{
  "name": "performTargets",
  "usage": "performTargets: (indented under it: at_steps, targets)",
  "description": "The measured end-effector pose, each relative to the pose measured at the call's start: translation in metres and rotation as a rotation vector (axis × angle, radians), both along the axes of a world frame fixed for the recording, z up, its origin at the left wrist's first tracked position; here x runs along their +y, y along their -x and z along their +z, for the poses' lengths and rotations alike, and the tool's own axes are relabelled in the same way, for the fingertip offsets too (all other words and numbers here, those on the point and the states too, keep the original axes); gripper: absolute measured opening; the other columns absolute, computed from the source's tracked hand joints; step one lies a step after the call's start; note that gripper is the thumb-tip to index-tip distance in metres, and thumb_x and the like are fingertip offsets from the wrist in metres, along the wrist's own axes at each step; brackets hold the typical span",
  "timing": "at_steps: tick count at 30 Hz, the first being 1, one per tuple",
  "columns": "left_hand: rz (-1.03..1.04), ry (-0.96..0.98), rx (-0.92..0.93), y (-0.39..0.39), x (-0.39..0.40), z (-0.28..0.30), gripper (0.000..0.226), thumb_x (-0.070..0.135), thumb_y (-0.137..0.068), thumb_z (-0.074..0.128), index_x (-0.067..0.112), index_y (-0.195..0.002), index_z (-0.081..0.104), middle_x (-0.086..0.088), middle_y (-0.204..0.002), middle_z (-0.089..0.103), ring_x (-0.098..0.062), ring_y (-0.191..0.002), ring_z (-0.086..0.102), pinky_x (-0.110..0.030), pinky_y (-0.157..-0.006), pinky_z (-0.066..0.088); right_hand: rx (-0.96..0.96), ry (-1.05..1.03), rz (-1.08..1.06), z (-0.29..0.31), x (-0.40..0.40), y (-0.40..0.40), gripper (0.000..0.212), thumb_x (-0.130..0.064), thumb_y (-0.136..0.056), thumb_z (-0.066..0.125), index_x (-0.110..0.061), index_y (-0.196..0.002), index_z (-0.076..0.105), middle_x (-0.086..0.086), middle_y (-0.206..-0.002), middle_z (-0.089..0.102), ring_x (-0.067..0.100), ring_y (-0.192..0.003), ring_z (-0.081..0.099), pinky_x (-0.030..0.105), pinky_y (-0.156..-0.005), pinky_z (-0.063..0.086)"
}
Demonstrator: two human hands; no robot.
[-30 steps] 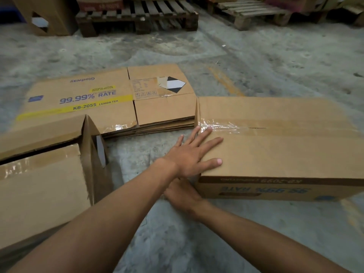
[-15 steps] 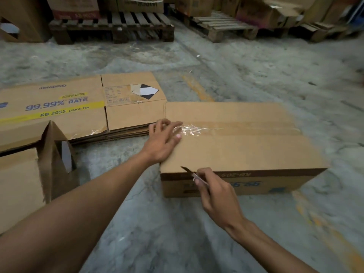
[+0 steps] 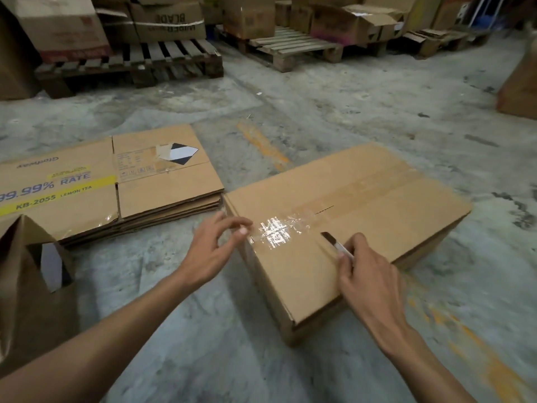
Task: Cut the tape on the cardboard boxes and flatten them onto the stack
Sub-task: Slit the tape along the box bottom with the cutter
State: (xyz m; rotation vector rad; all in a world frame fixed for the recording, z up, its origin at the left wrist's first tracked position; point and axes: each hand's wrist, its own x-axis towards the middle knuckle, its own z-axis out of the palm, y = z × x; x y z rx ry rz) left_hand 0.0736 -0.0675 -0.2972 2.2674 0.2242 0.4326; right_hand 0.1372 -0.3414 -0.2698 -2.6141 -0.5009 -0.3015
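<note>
A closed brown cardboard box (image 3: 377,205) lies on the concrete floor, its top seam covered by shiny clear tape (image 3: 279,229). My right hand (image 3: 369,280) grips a small knife (image 3: 334,242) whose dark blade points at the tape from the near side. My left hand (image 3: 215,245) hovers at the box's left end by the tape, fingers apart and holding nothing. To the left lies a stack of flattened boxes (image 3: 122,193) printed "99.99% RATE".
An opened box (image 3: 32,274) with a raised flap stands at the near left. Wooden pallets (image 3: 139,65) loaded with cartons line the back, a second pallet (image 3: 293,48) to their right. Another box (image 3: 520,88) sits at the far right edge.
My right hand came out from under the left with the knife and rose onto the box top near the tape. My left hand lifted off the lid to the box's left end.
</note>
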Motion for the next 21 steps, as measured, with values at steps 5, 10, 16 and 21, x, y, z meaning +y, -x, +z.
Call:
performTargets:
  at_steps: [5,10,16,21]
  targets:
    - [0.029,0.040,0.128,-0.070,0.012,0.016,0.050,0.068,-0.087,0.038,0.046,-0.130,0.053,-0.003,-0.136,0.040,-0.021,-0.132,0.037,-0.045,-0.113,0.032,-0.031,-0.115,0.074,-0.007,0.001,0.002,0.013,-0.025,-0.088,0.059,-0.024,-0.086,0.047,-0.004,-0.077,0.066,0.032,-0.072,0.063,0.036,-0.060,0.045]
    - [0.069,-0.245,0.180,-0.091,-0.002,-0.001,0.067,0.079,-0.081,0.016,0.051,-0.131,0.051,-0.003,-0.131,0.044,-0.029,-0.124,0.035,-0.034,-0.106,0.022,-0.201,-0.029,0.019,-0.017,0.004,-0.008,0.008,-0.021,-0.088,0.054,-0.019,-0.085,0.047,-0.002,-0.068,0.062,0.031,-0.053,0.059,0.030,-0.047,0.031]
    - [0.048,-0.370,0.246,-0.079,-0.019,0.006,0.089,0.093,-0.069,0.012,0.050,-0.139,0.044,-0.006,-0.129,0.039,-0.030,-0.114,0.037,-0.042,-0.099,0.034,-0.213,0.120,-0.022,-0.016,-0.021,-0.065,0.012,-0.028,-0.098,0.041,-0.017,-0.095,0.038,0.001,-0.078,0.064,0.034,-0.058,0.060,0.037,-0.052,0.045]
    - [0.217,-0.353,0.204,-0.063,-0.060,0.003,0.087,0.096,-0.066,0.025,0.050,-0.137,0.047,-0.006,-0.118,0.039,-0.030,-0.107,0.038,-0.041,-0.097,0.035,-0.048,0.184,0.011,0.003,-0.035,-0.092,0.008,-0.025,-0.098,0.043,-0.020,-0.095,0.038,0.001,-0.088,0.064,0.032,-0.074,0.060,0.039,-0.062,0.046]
